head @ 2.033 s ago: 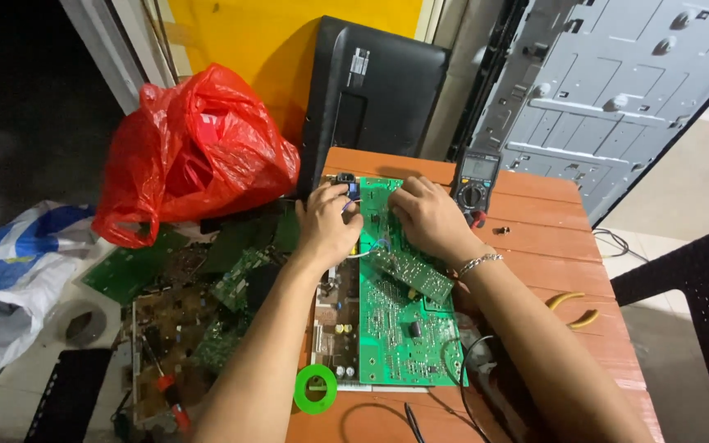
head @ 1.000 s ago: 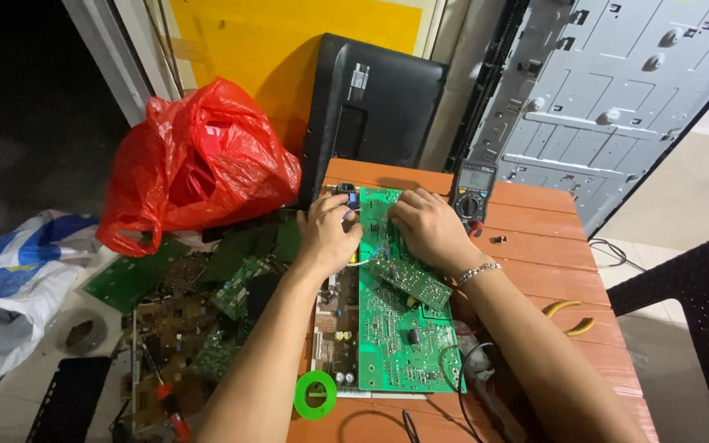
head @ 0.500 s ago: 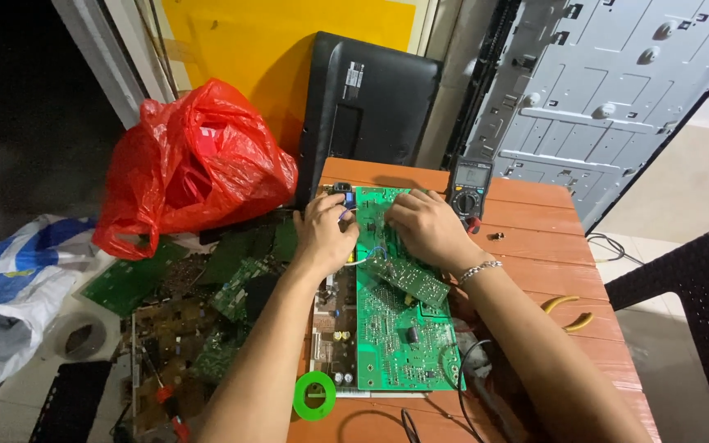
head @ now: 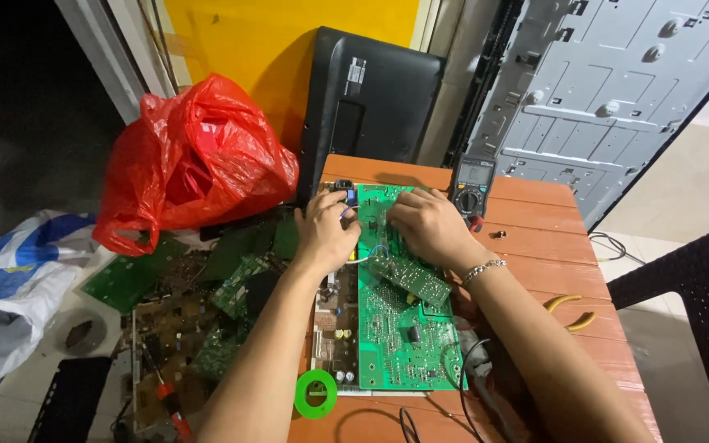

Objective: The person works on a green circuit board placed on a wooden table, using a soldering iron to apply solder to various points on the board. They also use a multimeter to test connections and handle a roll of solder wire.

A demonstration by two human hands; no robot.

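A large green circuit board (head: 408,336) lies on an orange wooden table (head: 535,246). Beside it on the left lies a pale board strip (head: 334,328) with capacitors. My left hand (head: 326,234) curls over the board's far left corner, fingers pinched at a small blue part there. To its right, my right hand (head: 424,223) grips the board's far end with bent fingers, a metal bracelet on the wrist. A smaller green board (head: 412,279) rests tilted on the big one under my right wrist.
A multimeter (head: 471,187) sits at the table's far edge. A green tape roll (head: 316,394) and yellow-handled pliers (head: 568,310) lie on the table. A red plastic bag (head: 198,160), loose circuit boards (head: 198,312), a black monitor back (head: 367,102), a grey metal panel (head: 601,90) and a black chair (head: 699,303) surround it.
Both hands stay at the board's far end with only small finger shifts. The view has tilted slightly, so the multimeter shows more fully.
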